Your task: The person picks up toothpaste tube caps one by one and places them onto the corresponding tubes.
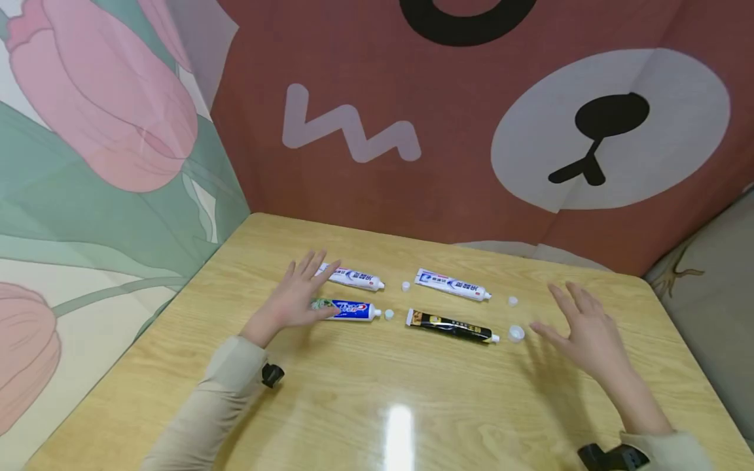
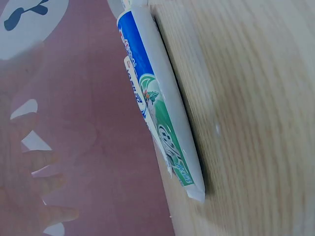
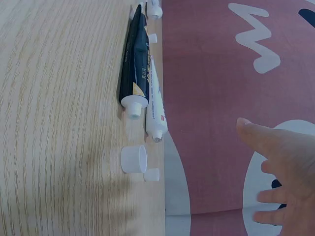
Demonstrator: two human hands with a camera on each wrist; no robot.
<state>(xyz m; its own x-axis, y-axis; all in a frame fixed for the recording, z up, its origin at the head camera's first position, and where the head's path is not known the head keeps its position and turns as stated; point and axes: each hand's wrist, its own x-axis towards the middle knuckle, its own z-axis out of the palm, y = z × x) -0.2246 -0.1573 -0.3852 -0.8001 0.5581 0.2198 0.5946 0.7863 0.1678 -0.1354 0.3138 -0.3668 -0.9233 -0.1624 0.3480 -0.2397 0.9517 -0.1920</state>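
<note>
Four uncapped toothpaste tubes (image 1: 452, 327) lie near four pale caps (image 1: 516, 333). Left hand (image 1: 296, 298) and right hand (image 1: 593, 338) hover, fingers spread.

Head view, lower left: long beige fabric sleeve (image 1: 200, 412), creased toward the wrist; small black blocky wrist unit (image 1: 273, 375) beside the cuff. Lower right: matching beige fabric cuff (image 1: 677, 451), with a larger-looking black angular wrist unit (image 1: 615, 457), possibly plastic, cropped by the frame. Left hand (image 1: 292, 297), right hand (image 1: 593, 339): bare.
</note>
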